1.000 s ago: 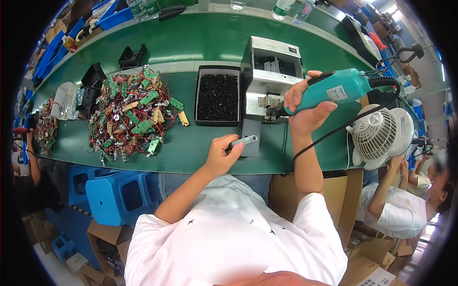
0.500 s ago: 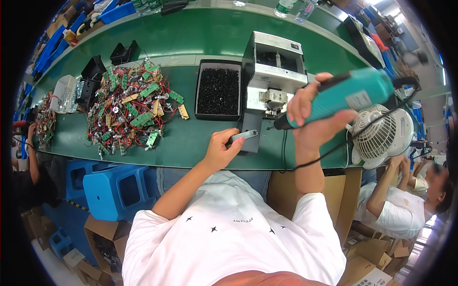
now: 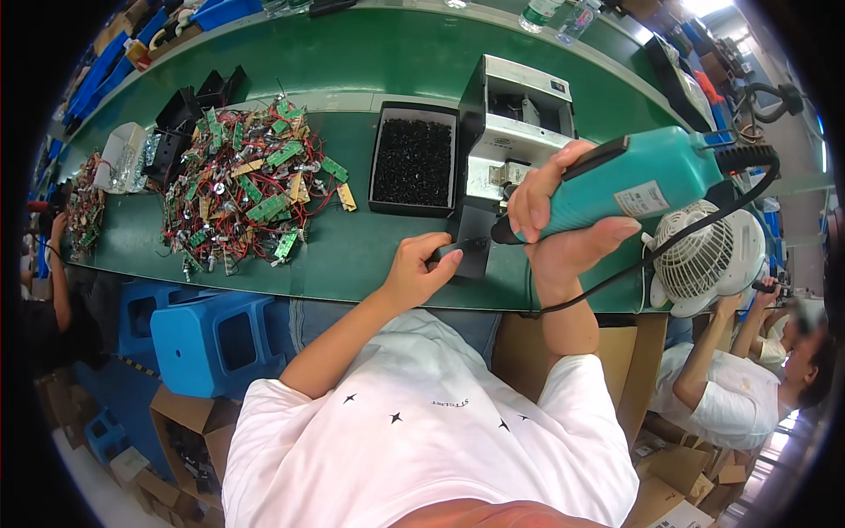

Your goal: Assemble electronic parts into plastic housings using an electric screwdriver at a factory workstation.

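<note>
My right hand (image 3: pixel 563 224) is wrapped round a teal electric screwdriver (image 3: pixel 647 176) with a black nose and a cord at its rear. Its nose points left and down, close to the small dark elongated part (image 3: pixel 464 250) pinched in my left hand (image 3: pixel 415 271). Whether the tip touches that part I cannot tell. Behind the part is a dark grey plate (image 3: pixel 476 224) at the front of a metal screw feeder (image 3: pixel 506 136). To the feeder's left is a box (image 3: pixel 375 185) full of small black screws.
A heap of green circuit boards with red wires (image 3: pixel 242 185) covers the left of the green bench (image 3: pixel 343 255). A white fan (image 3: pixel 704 255) stands at the right, near the screwdriver cord. Blue stools (image 3: pixel 207 348) are below the bench. Other people sit at both sides.
The part in my left hand has turned and looks darker, and that hand has moved slightly right. The screwdriver has shifted a little left and its nose has come closer to the part.
</note>
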`<state>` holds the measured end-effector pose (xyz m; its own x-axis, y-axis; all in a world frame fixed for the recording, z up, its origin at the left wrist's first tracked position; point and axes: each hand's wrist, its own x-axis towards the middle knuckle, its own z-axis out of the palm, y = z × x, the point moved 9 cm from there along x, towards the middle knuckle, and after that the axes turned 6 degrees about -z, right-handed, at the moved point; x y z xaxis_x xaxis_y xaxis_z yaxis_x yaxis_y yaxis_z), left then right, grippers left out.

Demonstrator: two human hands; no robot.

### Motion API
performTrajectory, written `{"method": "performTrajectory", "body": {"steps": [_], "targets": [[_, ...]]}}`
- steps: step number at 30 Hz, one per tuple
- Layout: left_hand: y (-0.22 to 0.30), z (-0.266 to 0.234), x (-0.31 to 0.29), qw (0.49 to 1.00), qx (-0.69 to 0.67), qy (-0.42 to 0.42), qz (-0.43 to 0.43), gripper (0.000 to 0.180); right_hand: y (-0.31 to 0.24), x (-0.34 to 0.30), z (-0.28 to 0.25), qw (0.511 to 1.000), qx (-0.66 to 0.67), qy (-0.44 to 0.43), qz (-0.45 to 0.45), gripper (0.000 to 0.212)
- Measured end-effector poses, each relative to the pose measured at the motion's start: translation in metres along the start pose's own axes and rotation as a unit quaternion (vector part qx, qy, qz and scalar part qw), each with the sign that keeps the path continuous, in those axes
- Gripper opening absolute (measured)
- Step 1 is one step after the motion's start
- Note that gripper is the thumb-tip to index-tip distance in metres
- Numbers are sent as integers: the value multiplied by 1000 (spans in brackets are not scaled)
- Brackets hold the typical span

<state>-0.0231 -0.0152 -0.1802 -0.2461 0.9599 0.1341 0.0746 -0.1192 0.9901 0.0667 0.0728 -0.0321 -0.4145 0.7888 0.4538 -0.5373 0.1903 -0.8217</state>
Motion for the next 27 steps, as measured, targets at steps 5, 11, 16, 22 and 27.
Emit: {"method": "performTrajectory", "body": {"steps": [5,11,16,22,27], "targets": [[5,3,-3,998,23,-11,49,12,1,-1,7,999,-32,12,13,93],[3,4,-2,998,17,-12,52,14,-1,0,6,1000,1,2,9,93],[1,2,-2,999,19,-13,42,14,-7,-5,2,999,40,4,8,93],[5,2,0,999,14,-14,35,13,-2,-6,3,999,35,-11,10,92],[7,3,-1,999,11,-13,37,14,3,-8,8,999,-13,-36,8,90]]}}
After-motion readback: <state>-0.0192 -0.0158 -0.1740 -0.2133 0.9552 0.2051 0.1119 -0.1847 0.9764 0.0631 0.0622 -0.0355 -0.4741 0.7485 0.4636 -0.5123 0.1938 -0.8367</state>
